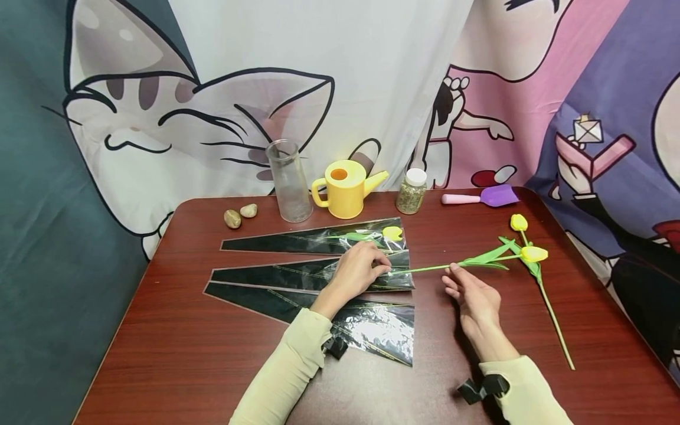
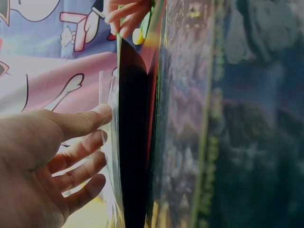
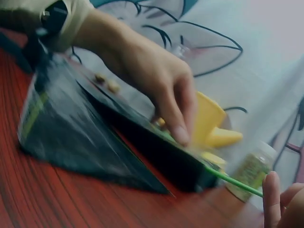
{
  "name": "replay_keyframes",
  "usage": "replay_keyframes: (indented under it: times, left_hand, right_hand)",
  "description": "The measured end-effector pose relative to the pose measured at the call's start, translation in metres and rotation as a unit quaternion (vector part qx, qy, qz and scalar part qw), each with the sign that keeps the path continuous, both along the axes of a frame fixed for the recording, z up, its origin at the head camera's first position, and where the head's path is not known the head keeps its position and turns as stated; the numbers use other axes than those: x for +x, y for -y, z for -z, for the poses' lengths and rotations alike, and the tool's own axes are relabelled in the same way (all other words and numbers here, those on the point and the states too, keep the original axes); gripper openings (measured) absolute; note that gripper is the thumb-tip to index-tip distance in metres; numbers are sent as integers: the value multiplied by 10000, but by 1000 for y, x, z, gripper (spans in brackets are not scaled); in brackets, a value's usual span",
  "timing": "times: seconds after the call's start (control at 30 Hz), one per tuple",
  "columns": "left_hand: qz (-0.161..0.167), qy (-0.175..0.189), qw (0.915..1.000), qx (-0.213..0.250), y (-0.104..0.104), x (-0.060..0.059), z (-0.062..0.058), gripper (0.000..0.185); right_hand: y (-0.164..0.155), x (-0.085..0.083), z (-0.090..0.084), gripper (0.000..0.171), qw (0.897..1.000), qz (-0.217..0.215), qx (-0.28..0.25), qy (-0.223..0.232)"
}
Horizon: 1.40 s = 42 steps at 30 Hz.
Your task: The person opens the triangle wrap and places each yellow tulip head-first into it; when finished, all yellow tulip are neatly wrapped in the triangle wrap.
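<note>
Three black-and-clear flower sleeves lie side by side on the brown table. My left hand holds the clear upper film at the wide mouth of the middle sleeve; the left wrist view shows thumb and fingertips at the edge of the lifted film. My right hand pinches the green stem of a yellow tulip, whose stem end points into that mouth. A second tulip lies loose to the right. The far sleeve holds a third tulip.
Along the back edge stand a clear glass vase, a yellow watering can, a small jar and a purple scoop. Two stones lie left of the vase. A cartoon cloth hangs behind.
</note>
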<state>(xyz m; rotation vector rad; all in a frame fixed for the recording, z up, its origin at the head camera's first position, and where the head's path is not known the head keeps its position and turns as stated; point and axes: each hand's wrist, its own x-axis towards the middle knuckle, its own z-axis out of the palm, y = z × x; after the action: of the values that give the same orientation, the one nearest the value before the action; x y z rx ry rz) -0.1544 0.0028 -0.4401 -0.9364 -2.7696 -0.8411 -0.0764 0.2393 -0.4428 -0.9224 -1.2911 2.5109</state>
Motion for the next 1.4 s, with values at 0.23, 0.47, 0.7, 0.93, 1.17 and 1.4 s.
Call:
replay_keyframes:
  times: [0.23,0.47,0.7,0.93,1.17,1.4]
  left_hand:
    - [-49,-62,10000,-44,1,-1,-1,5]
    - [-42,-87,9999,-113,2,-1,-1,5]
    - [-1,-41,9997,-234,2,-1,-1,6]
    - [-5,-89,9998,-182,2,-2,1,6]
    - [15,-108,9999,-123,2,-1,0,6]
    - [32,-110,9998,-139,1,-1,1,6]
  right_hand:
    - [29,-5,1,8,9981,-360,74,501]
    - [47,-6,1,9,9924,-810,378,847]
    - [50,-5,0,13,9838,-1283,668,1060]
    - [43,0,0,10,9797,-1635,802,843]
    - [-3,-1,-16,23,9633,-1913,1881,-79]
    - [-59,-11,-25,22,7952,-2167,5584,-945]
